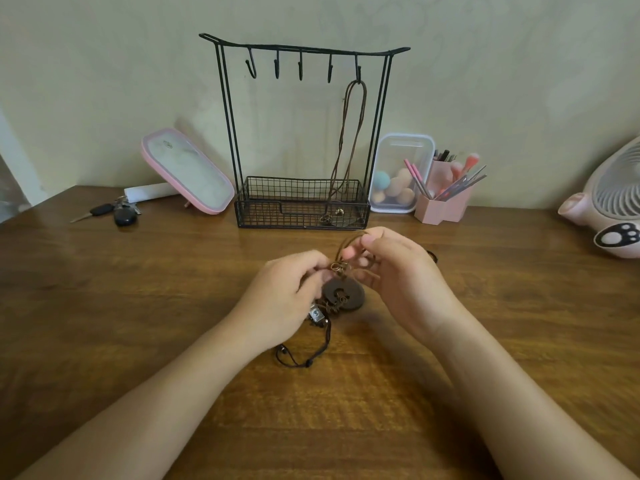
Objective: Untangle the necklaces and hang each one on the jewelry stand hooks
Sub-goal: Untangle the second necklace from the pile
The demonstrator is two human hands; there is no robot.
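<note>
left fingers (pixel 311 265): curled, pinching the tangled necklaces (pixel 342 295) at the knot.
right fingers (pixel 372 241): curled, pinching a brown cord loop (pixel 348 242) just above.
step: untangling; beyond the fingers, one hung necklace (pixel 342 140) on the jewelry stand (pixel 277 202).
next: probably easing that loop free.

Wooden bench (pixel 138 306): black wire jewelry stand (pixel 301 216) at the back; pink mirror (pixel 188 171) and car keys (pixel 114 212) left of it; clear sponge box (pixel 398 157), pink brush holder (pixel 446 206) and fan (pixel 609 202) right; tangled necklaces (pixel 343 296) in front.
</note>
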